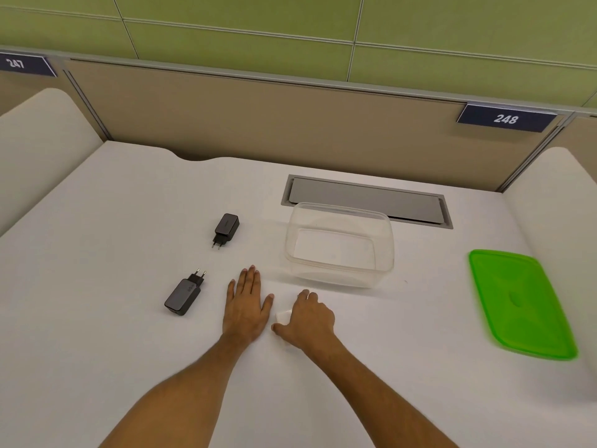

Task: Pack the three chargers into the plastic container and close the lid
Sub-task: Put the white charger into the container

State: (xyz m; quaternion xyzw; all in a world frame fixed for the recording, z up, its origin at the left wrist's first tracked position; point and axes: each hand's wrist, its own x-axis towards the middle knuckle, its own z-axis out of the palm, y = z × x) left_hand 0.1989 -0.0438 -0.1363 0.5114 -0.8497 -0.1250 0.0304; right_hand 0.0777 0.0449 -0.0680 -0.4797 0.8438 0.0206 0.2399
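- The white charger (283,316) lies on the desk under the right hand (308,320); only a pale corner shows between thumb and curled fingers, which are wrapped over it in a closing grasp.
- Whether the charger is off the surface cannot be told; the hand sits low against the desk.
- Just beside that grip, on its left, the left hand (246,305) lies flat, palm down, fingers spread straight and holding nothing; its thumb is near the white charger but apart from it.
- Directly beyond the grip stands the clear plastic container (339,245), open at the top and with nothing inside, its near wall close to the right hand's knuckles.
- Left of the grip, past the flat hand, a dark charger (183,295) lies on its side with its prongs pointing away.
- Farther off and up-left of the grip, a second dark charger (226,227) lies with its prongs pointing toward the person.
- Well to the right of the grip, the green lid (520,302) lies flat on the white desk (113,318), apart from the container.
- Behind the container, a grey cable hatch (365,197) is set into the desk.
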